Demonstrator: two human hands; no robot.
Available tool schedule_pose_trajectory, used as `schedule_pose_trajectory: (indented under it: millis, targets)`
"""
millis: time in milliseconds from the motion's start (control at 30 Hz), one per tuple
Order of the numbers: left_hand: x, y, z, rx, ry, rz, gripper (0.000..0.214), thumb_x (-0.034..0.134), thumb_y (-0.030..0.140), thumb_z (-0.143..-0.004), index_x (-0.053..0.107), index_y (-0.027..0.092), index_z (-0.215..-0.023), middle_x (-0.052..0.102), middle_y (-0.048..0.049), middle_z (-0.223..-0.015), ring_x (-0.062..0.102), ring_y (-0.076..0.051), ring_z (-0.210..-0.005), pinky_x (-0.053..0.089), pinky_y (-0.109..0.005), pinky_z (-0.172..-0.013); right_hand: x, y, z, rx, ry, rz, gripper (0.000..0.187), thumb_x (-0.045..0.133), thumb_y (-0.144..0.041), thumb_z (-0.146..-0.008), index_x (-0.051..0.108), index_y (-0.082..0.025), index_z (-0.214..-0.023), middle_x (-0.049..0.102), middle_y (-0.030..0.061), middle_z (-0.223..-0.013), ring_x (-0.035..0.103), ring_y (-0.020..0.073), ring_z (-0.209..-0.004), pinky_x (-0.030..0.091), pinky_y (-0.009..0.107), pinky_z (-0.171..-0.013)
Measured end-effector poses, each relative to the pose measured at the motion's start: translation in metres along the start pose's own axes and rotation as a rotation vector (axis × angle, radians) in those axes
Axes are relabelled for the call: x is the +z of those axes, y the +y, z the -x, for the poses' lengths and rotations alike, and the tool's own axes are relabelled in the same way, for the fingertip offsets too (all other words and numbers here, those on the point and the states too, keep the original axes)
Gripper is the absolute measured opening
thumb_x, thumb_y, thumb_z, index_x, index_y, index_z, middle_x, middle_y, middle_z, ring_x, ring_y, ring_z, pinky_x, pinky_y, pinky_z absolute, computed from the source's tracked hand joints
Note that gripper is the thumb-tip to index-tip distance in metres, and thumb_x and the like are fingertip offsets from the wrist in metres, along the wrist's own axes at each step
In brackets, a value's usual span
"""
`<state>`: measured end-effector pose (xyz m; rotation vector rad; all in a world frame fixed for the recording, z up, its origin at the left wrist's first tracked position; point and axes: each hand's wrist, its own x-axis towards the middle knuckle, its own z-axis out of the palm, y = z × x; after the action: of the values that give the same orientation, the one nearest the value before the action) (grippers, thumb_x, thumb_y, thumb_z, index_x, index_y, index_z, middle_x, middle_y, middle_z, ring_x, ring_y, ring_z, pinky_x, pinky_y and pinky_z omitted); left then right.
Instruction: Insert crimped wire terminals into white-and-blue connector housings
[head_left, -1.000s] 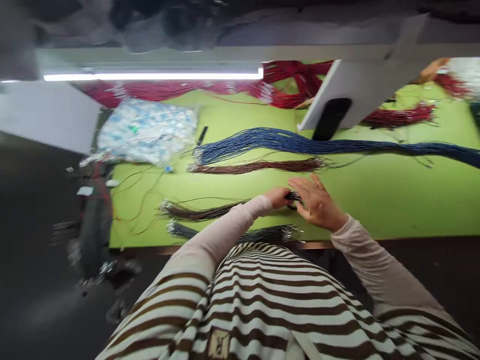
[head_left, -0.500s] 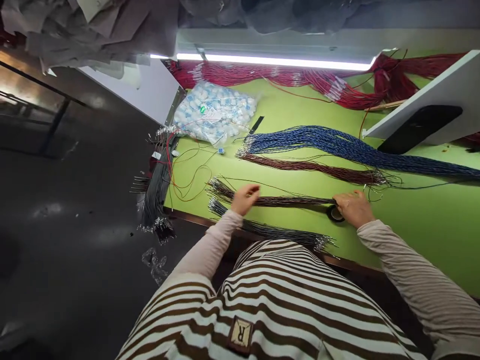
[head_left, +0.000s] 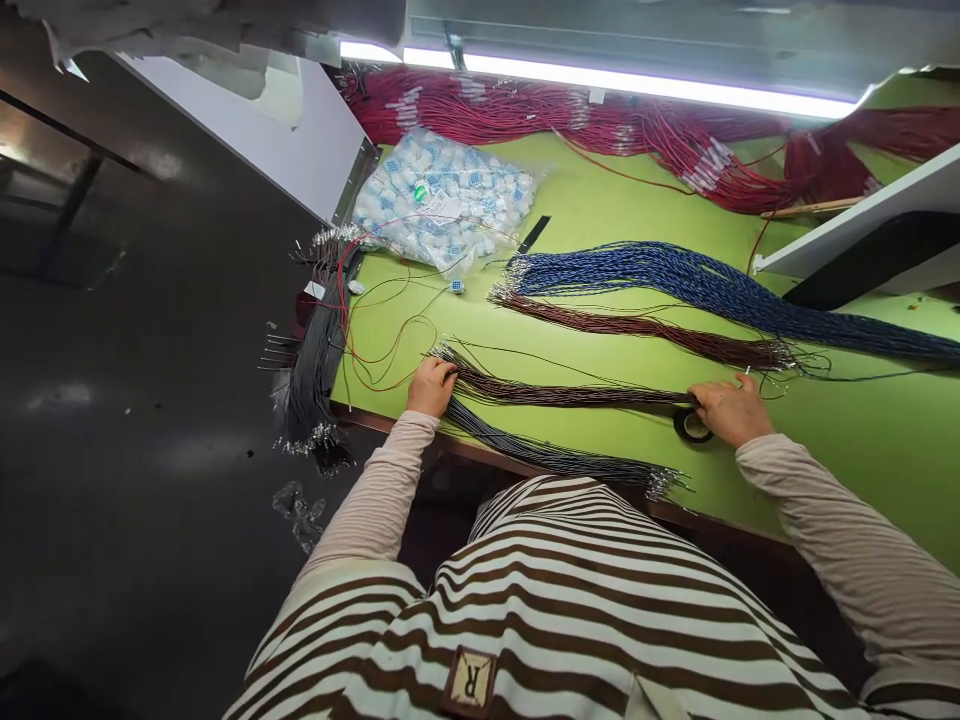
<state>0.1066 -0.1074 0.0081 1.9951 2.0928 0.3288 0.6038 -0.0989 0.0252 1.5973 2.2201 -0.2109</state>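
Note:
A long bundle of thin dark brown wires [head_left: 570, 393] stretches across the green table between my two hands. My left hand [head_left: 433, 387] is closed at the bundle's left end, beside the silvery wire tips; the fingertips are partly hidden. My right hand [head_left: 731, 408] grips the right end. Touching the right fingers, or just under them, is a roll of black tape [head_left: 693, 426]. Nearer to me lies a bundle of dark grey wires [head_left: 555, 455] along the table edge, its left end behind my left hand.
Farther back lie a reddish-brown wire bundle [head_left: 637, 328] and a larger blue one [head_left: 660, 275]. A clear bag of small white and blue parts [head_left: 446, 195] sits at back left. Grey wires [head_left: 311, 360] hang over the left edge. Red wires [head_left: 510, 110] line the back, beneath a lamp.
My left hand has moved left along the dark brown wires to their left end. My right hand stays at the right end. The whole view has shifted slightly.

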Motion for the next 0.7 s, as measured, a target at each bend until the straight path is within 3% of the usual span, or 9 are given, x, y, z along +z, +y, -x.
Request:
schedule_pose_trajectory:
  millis: [467,700]
  targets:
    - [-0.011,0.019,-0.011,0.093,-0.150,-0.307,0.024,0.044,0.024,-0.088,0.066,0.017,-0.090,0.062,-0.0143,-0.097,0.054,-0.028,-0.100,0.045,-0.035,-0.072,-0.005,-0.003,0.001,0.019,-0.037,0.008,0.022,0.046,-0.014,-0.083,0.064,-0.016,-0.095,0.069,0.0076,-0.094,0.060,0.0257,-0.093,0.021,0.050,-0.099]
    - [-0.028,0.009,-0.015,0.129,-0.190,-0.355,0.020,0.045,0.022,-0.086,0.065,0.019,-0.085,0.063,-0.0117,-0.096,0.055,-0.025,-0.097,0.046,-0.032,-0.069,0.002,0.002,0.000,0.005,0.017,0.010,0.022,0.044,-0.014,-0.085,0.065,-0.017,-0.091,0.069,0.0068,-0.091,0.058,0.0233,-0.090,0.020,0.048,-0.097]
